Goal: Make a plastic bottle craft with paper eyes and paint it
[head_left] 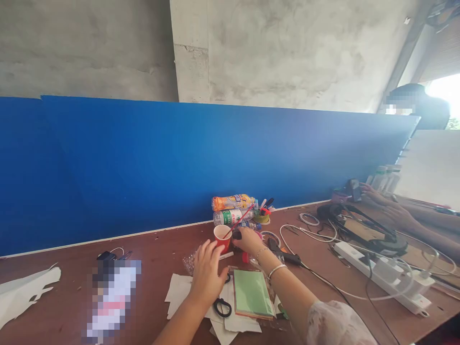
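Observation:
A red paper cup [222, 245] stands upright among the clutter, a thin red stick [241, 220] leaning out of it. My left hand [208, 270] reaches up to the cup's near left side, fingers stretched and apart; whether they touch it I cannot tell. On the cup's right, my right hand [249, 242] has its fingers curled together at a small dark thing [236, 235], too unclear to name. Below the hands lie black-handled scissors [223, 307], partly hidden by my left hand, on white paper scraps [178, 290]. Beside them is a pad of green paper [252, 292].
Plastic bottles [230, 202] lie stacked by the blue partition [179, 158]. A tape roll [264, 218] with pens is beside them. Right of my arm lie a black glue gun [283, 254], cables and a white power strip [381, 275]. Another person's hand [381, 203] is at far right.

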`<state>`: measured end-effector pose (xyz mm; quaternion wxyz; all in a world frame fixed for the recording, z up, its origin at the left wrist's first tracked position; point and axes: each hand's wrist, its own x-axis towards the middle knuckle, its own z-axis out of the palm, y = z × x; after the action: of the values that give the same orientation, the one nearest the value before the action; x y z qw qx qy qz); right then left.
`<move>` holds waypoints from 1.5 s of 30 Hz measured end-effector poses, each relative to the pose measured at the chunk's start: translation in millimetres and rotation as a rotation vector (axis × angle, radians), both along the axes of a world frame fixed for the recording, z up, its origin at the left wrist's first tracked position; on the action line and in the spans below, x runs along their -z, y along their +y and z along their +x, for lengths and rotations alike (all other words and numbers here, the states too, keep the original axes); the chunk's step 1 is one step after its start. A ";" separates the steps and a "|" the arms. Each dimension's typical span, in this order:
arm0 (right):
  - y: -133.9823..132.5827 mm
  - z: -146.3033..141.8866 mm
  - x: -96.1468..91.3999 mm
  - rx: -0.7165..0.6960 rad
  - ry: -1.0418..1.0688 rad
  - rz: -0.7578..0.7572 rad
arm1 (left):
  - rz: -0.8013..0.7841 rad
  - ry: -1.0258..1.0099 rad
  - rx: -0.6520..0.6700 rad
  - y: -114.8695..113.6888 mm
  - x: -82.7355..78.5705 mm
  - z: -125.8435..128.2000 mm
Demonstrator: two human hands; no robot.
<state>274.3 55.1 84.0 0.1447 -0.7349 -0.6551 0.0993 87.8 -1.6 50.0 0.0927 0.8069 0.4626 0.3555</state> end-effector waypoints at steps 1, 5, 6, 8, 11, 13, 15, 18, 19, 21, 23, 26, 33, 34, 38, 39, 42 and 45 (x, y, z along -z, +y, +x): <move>3.4 -0.6 1.4 -0.008 -0.013 -0.020 | 0.013 0.013 0.024 -0.9 0.1 6.0; 10.0 -2.6 4.9 -0.023 -0.052 -0.085 | -0.007 -0.033 0.066 5.3 3.8 22.1; 10.3 -2.8 5.5 -0.023 -0.059 -0.091 | -0.010 -0.077 0.023 9.8 5.0 24.3; 10.1 -2.7 6.5 -0.024 -0.064 -0.092 | -0.009 -0.154 -0.117 22.1 6.7 28.0; 9.1 -1.7 7.3 -0.031 -0.059 -0.075 | -0.026 -0.232 -0.227 43.5 6.9 34.2; 8.8 -1.0 7.2 -0.029 -0.053 -0.052 | -0.142 -0.346 -0.215 55.3 6.0 39.4; 8.9 -0.3 6.5 -0.022 -0.045 -0.026 | -0.229 -0.409 -0.194 63.2 5.3 44.1; 9.2 1.5 5.7 -0.028 -0.030 0.000 | -0.272 -0.419 -0.159 68.3 5.6 47.6; 9.4 2.3 5.7 -0.036 -0.024 0.007 | -0.278 -0.419 -0.147 68.8 6.1 47.7; 10.0 3.6 6.3 -0.056 -0.012 0.020 | -0.283 -0.422 -0.134 68.9 7.1 46.5; 11.0 3.7 7.4 -0.075 0.000 0.029 | -0.282 -0.430 -0.148 68.6 7.9 44.4; 12.5 0.8 8.8 -0.105 0.017 0.039 | -0.269 -0.440 -0.192 67.6 8.4 39.4; 13.3 -15.2 9.9 -0.166 0.070 0.054 | -0.229 -0.435 -0.252 64.5 8.2 21.0; 13.4 -17.0 10.2 -0.165 0.074 0.055 | -0.232 -0.435 -0.257 63.9 8.7 19.4; 13.3 -19.4 12.1 -0.147 0.075 0.053 | -0.238 -0.443 -0.267 58.4 14.7 18.7; 13.0 -19.0 12.6 -0.143 0.072 0.050 | -0.235 -0.447 -0.270 56.5 17.2 19.2; 11.6 -17.6 13.6 -0.133 0.060 0.044 | -0.229 -0.453 -0.282 52.4 24.9 19.1; 9.9 -17.9 13.5 -0.127 0.054 0.042 | -0.226 -0.450 -0.300 54.6 29.5 15.4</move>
<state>256.4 65.0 70.4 0.1712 -0.6858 -0.6981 0.1141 103.2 53.0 20.5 0.2287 0.6149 0.5813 0.4814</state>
